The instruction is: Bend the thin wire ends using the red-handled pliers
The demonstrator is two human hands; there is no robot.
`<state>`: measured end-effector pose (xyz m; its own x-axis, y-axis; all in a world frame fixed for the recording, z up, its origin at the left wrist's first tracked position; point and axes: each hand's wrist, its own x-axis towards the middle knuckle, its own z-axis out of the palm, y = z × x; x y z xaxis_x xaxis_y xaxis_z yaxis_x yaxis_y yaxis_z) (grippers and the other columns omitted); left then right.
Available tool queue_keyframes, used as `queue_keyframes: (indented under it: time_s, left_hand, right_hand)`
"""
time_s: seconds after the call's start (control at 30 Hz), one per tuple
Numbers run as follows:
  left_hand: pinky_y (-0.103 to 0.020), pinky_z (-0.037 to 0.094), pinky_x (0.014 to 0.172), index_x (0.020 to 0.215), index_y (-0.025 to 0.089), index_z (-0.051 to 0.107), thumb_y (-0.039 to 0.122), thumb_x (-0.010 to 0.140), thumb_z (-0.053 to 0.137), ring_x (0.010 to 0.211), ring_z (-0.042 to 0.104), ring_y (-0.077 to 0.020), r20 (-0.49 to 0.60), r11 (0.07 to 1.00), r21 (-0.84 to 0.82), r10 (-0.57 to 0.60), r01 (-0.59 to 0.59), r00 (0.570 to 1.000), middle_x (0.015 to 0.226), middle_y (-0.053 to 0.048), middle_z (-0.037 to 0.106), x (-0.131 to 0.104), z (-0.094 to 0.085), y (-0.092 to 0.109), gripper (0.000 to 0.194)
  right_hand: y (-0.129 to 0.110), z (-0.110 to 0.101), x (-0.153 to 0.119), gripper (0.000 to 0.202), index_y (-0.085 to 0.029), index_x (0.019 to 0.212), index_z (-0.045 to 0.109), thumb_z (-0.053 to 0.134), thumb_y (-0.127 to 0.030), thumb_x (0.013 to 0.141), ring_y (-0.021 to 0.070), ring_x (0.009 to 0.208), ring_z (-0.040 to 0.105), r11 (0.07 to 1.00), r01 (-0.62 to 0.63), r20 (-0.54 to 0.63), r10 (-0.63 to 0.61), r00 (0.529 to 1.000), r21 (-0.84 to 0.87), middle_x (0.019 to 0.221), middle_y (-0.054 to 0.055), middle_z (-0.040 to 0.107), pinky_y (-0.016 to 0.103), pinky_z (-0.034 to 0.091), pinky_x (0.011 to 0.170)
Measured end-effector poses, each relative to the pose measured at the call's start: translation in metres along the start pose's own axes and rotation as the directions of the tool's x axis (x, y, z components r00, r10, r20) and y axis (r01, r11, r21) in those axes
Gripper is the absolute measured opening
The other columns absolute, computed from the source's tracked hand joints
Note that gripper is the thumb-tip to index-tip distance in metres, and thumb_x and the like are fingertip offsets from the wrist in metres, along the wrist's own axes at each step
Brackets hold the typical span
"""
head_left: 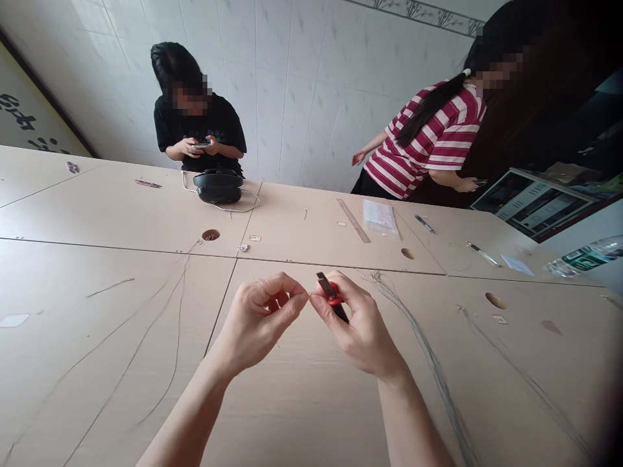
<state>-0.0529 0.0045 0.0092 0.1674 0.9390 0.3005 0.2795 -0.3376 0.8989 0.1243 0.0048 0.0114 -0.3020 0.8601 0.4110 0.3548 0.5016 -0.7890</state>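
My left hand point(265, 318) is closed in a pinch, its thumb and forefinger meeting at a tiny yellowish piece point(309, 296) too small to make out. Facing it, my right hand point(357, 321) pinches at the same spot, fingertips nearly touching the left ones. Tucked in the right hand is a red-handled tool point(335, 295), its dark metal end pointing up and left. Both hands are raised over the wooden table point(311, 415). Right of them lies a bundle of thin grey wires point(428, 350); several single wires point(179, 318) spread out on the left.
Across the table, a person in black point(199, 123) holds a phone; another in a striped shirt point(428, 139) leans right. On the table lie a black case point(219, 187), a ruler point(354, 220), plastic bags point(381, 218), pens point(425, 224) and a bottle point(586, 258).
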Motion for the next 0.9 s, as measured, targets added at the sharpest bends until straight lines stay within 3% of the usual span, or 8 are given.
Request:
queue_keyframes:
  time_s: [0.13,0.3,0.43,0.57,0.9]
  left_hand:
    - [-0.019,0.034,0.045,0.072,0.020,0.063,0.025,0.089,0.059,0.050,0.039,-0.0074,0.018,0.999,-0.021,-0.041,0.042,0.999,0.056,0.005,0.048,0.001,0.000,0.000,0.019]
    - [-0.020,0.039,0.049,0.078,0.021,0.065,0.028,0.090,0.058,0.056,0.047,-0.0090,0.056,0.983,-0.110,-0.139,0.144,0.989,0.064,0.002,0.056,0.000,0.002,-0.004,0.016]
    - [-0.019,0.036,0.045,0.082,0.022,0.064,0.036,0.089,0.061,0.051,0.043,-0.0084,0.089,0.978,-0.116,-0.163,0.173,0.983,0.058,0.004,0.050,0.002,0.002,-0.003,0.016]
    - [-0.018,0.033,0.043,0.085,0.023,0.062,0.033,0.087,0.064,0.048,0.036,-0.0074,0.105,0.977,-0.091,-0.182,0.192,0.978,0.055,0.007,0.045,0.002,0.001,-0.002,0.011]
    - [-0.021,0.038,0.048,0.080,0.021,0.061,0.031,0.088,0.061,0.053,0.041,-0.0077,0.055,0.985,-0.100,-0.137,0.142,0.989,0.069,0.002,0.053,-0.001,0.002,-0.006,0.013]
  right_hand:
    - [0.004,0.002,0.000,0.013,-0.022,0.087,0.048,0.052,-0.011,0.093,0.0145,0.077,0.048,0.991,0.100,-0.019,-0.102,0.995,-0.086,0.084,0.000,0.052,0.028,0.040,0.073]
    - [0.010,0.003,0.001,0.019,-0.023,0.089,0.047,0.052,-0.004,0.090,0.0166,0.083,0.050,0.973,0.179,-0.017,-0.183,0.983,-0.145,0.089,0.002,0.056,0.032,0.041,0.079]
    - [0.011,0.000,0.000,0.014,-0.023,0.090,0.048,0.052,-0.009,0.092,0.0163,0.083,0.052,0.985,0.134,-0.059,-0.141,0.988,-0.112,0.089,0.002,0.055,0.031,0.042,0.077]
    - [0.010,-0.003,-0.001,0.013,-0.022,0.088,0.049,0.051,-0.011,0.093,0.0156,0.082,0.053,0.990,0.104,-0.078,-0.111,0.991,-0.093,0.088,0.001,0.055,0.029,0.042,0.074]
    - [0.004,-0.001,0.002,0.012,-0.023,0.087,0.048,0.051,-0.016,0.096,0.0144,0.078,0.053,0.988,0.117,-0.055,-0.123,0.991,-0.102,0.084,0.000,0.055,0.028,0.041,0.070]
